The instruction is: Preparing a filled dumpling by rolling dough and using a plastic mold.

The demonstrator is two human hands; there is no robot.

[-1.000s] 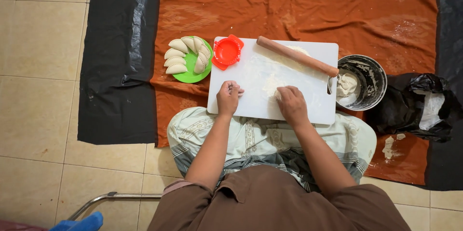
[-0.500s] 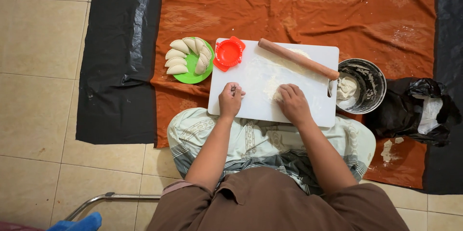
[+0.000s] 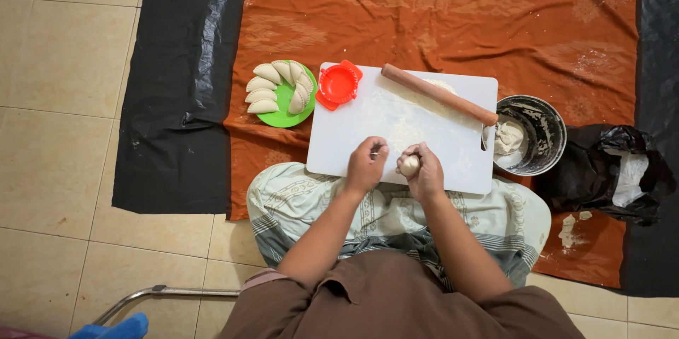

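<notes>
Dough ball [image 3: 409, 164], small and pale, sits in my right hand [image 3: 426, 173], whose fingers curl closed around it just above the near edge of the white cutting board [image 3: 424, 127]. My left hand [image 3: 366, 167] is right beside it, loosely closed with the fingertips pinched together and close to the dough; whether they actually touch it I cannot tell. Both hands hover over the floury lower part of the board, which rests partly on my lap and partly on the orange patterned cloth [image 3: 438, 20]. A wooden rolling pin [image 3: 438, 94] lies slantwise across the board's far side, and a red dumpling press [image 3: 339, 84] sits at its far left corner. Just left of the board stands a green plate [image 3: 283, 114] carrying a fan of folded, crimped dumplings [image 3: 263, 91]. To the right, touching the board's edge, is a metal bowl [image 3: 544, 130] with more dough inside, and beyond it a crumpled black plastic bag [image 3: 608, 169]
</notes>
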